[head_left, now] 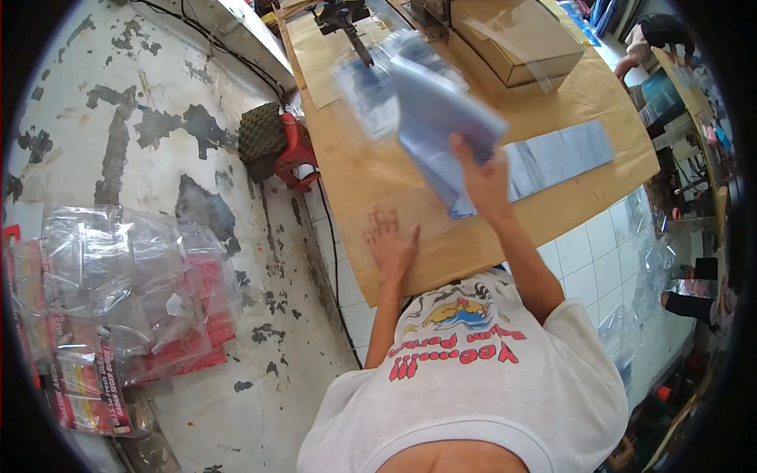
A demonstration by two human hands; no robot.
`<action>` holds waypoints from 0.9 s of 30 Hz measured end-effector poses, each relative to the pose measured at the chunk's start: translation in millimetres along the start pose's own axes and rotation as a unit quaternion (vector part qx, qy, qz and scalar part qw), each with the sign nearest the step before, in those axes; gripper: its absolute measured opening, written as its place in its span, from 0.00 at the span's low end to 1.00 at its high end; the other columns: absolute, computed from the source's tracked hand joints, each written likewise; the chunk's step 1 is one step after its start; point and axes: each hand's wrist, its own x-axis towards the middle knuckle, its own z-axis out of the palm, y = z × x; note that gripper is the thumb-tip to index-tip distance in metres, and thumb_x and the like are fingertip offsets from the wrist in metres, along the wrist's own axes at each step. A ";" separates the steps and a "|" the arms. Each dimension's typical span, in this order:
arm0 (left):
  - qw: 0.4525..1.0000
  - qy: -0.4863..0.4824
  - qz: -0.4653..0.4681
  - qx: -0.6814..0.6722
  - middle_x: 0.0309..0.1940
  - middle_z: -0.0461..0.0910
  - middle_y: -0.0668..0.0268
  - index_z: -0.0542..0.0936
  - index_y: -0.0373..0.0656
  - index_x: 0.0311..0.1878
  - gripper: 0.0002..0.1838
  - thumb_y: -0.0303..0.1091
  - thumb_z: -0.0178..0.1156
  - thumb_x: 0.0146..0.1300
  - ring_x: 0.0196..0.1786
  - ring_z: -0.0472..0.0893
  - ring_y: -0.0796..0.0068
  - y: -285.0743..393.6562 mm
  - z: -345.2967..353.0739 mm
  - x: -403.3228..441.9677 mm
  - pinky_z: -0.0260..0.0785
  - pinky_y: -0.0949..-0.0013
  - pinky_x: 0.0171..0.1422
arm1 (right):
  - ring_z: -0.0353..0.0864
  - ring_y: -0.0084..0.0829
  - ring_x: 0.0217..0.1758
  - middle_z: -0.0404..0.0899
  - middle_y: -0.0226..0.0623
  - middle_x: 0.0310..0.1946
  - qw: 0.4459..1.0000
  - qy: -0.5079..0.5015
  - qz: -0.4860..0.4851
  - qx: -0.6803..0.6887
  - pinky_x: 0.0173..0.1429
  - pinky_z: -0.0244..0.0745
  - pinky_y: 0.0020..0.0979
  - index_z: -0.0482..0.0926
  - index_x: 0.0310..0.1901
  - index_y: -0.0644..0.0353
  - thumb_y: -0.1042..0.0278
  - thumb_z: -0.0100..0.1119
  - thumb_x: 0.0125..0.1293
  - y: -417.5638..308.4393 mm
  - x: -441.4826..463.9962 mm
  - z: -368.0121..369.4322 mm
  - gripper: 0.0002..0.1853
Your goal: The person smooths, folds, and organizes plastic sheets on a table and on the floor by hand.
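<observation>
Far out at one o'clock sits a box (505,51), its inside hidden. Nearer that way, the right hand (485,180) holds a blue sheet (436,118), long side running eleven to five. The left hand (392,246) lies spread wide.

White short-sleeved T-shirt (505,394) with red lettering (461,355) and yellow-and-blue cartoon print (459,314)

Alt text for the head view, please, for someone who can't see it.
A person's right hand holds up a bluish, plastic-looking sheet, while the left hand spreads over a brown table. A cardboard box sits farther back.
</observation>
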 end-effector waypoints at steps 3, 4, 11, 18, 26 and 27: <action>0.999 -0.022 -0.038 0.013 0.78 0.47 0.54 0.58 0.48 0.75 0.48 0.69 0.54 0.59 0.80 0.45 0.55 -48.5 -21.5 -4.2 0.35 0.41 0.78 | 0.76 0.25 0.50 0.80 0.35 0.47 0.987 0.064 -0.122 -0.083 0.58 0.69 0.29 0.79 0.51 0.67 0.61 0.62 0.68 -71.3 29.5 -30.4 0.17; 0.998 -0.018 -0.049 0.024 0.78 0.48 0.54 0.58 0.49 0.75 0.49 0.70 0.55 0.57 0.79 0.46 0.56 -69.0 -28.1 -3.4 0.37 0.40 0.77 | 0.77 0.28 0.54 0.81 0.38 0.49 0.984 0.087 -0.127 -0.091 0.62 0.68 0.30 0.79 0.54 0.68 0.63 0.62 0.68 -99.9 42.3 -47.0 0.19; 0.928 -0.104 -0.326 -0.147 0.58 0.77 0.53 0.74 0.41 0.62 0.28 0.50 0.59 0.64 0.61 0.75 0.50 -362.6 53.2 -39.8 0.63 0.50 0.67 | 0.81 0.32 0.52 0.81 0.45 0.51 0.913 0.213 -0.332 -0.107 0.59 0.74 0.38 0.75 0.61 0.61 0.48 0.62 0.64 -267.2 108.2 -141.9 0.30; 0.958 0.110 0.004 -0.265 0.63 0.72 0.47 0.76 0.40 0.60 0.31 0.54 0.60 0.63 0.68 0.68 0.51 -85.8 -17.6 55.6 0.55 0.52 0.73 | 0.81 0.33 0.48 0.82 0.44 0.46 0.871 0.308 -0.329 -0.194 0.56 0.74 0.37 0.78 0.53 0.63 0.44 0.64 0.61 -276.2 175.6 -281.9 0.30; 0.996 0.080 -0.047 0.010 0.75 0.56 0.53 0.66 0.47 0.71 0.45 0.67 0.59 0.56 0.77 0.52 0.57 -51.0 6.7 31.1 0.43 0.44 0.77 | 0.82 0.35 0.43 0.82 0.43 0.39 0.811 0.430 -0.296 -0.264 0.52 0.74 0.36 0.81 0.45 0.64 0.40 0.66 0.57 -286.9 286.8 -491.3 0.30; 0.993 0.093 -0.069 0.027 0.74 0.57 0.53 0.66 0.47 0.71 0.46 0.67 0.60 0.55 0.77 0.55 0.58 -63.2 -3.4 28.8 0.46 0.43 0.76 | 0.82 0.35 0.43 0.83 0.43 0.39 0.805 0.441 -0.292 -0.268 0.51 0.74 0.35 0.82 0.44 0.65 0.40 0.66 0.57 -287.6 298.1 -515.3 0.30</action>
